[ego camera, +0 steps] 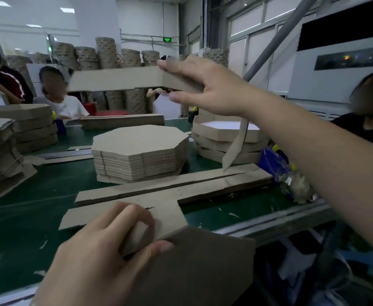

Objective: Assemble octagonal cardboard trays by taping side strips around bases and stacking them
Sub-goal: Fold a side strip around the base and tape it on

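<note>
**Long strip aloft, base held by 1 edge**

The right hand [205, 89] is raised above the green table [26, 195] and pinches a side strip [119, 79], fingers laid over its top edge and thumb beneath. 1 arm of the strip reaches left in the air. The other bends at the hand and hangs down until its tip meets the flat strips [174, 186] lying on the table. The left hand [106, 246] is at the near table edge and pinches a cardboard base [203, 261] between thumb and curled fingers.

The likeliest trouble is the dangling end. It could catch on the flat strips below and drag them, or the strip could crease away from its scored folds because only 1 point supports it. The base is gripped at 1 edge only, so it may tilt as the strip comes round, and the folds would then miss the corners and the tape would sit crooked.

Count: 2 hands, 1 strip lifted, 1 base in hand. There is 1 pile of flat bases [141, 138] mid-table and 1 more strip pile [123, 120] behind it. 2 stacks of made trays stand on the table, right [225, 133] and left [33, 127], each at least 3 high, though the exact number is unclear. 3 other people sit around the table
</note>
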